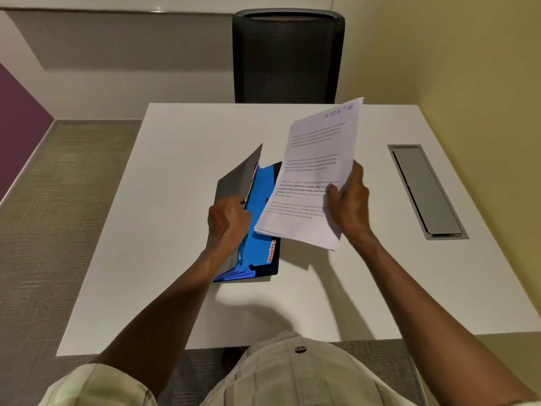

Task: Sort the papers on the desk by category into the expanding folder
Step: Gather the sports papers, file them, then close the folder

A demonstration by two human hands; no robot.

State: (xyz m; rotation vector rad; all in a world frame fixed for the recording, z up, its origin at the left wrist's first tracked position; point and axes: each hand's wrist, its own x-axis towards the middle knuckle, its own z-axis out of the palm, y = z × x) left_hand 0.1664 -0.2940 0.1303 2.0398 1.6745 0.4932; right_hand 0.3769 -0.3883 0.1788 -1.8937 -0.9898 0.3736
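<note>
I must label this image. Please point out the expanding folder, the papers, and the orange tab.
expanding folder (260, 197), head view, blue divider inside.
papers (313, 159), head view, middle of top sheet.
orange tab (272, 251), head view, its middle.

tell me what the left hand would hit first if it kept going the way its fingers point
Probably the blue dividers of the expanding folder. The left hand grips the grey front flap, its fingers curling rightward into the open pockets; depth is unclear from this one view.

White desk (181, 230), black mesh chair (288, 57) behind, yellow wall (453, 48), grey carpet (58, 215)
</note>
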